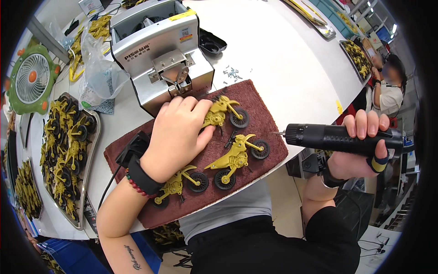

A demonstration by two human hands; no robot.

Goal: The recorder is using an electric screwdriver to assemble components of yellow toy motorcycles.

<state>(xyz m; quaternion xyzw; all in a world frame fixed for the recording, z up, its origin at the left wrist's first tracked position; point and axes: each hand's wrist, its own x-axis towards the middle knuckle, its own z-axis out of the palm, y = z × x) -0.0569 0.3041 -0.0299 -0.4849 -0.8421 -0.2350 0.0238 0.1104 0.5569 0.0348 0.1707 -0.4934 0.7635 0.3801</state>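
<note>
My left hand (180, 132) is closed round the back end of a yellow toy motorcycle (221, 112) on a brown towel (262, 107); the fingers hide its rear part, while its black front wheel shows. A second toy motorcycle (235, 157) lies on its side just nearer to me. A third toy motorcycle (175, 185) rests partly behind my left wrist. Out at the right, my right hand (360, 141) grips a black electric screwdriver (326, 136), held level with its bit pointing left at the towel's right edge, apart from the toys.
A silver screw feeder (166, 59) stands just beyond my left hand, with loose screws (232, 73) beside it. Trays of yellow toy parts (93, 150) and a green fan (33, 77) are on the left, near a plastic bag (102, 75). A co-worker (390, 86) sits far right.
</note>
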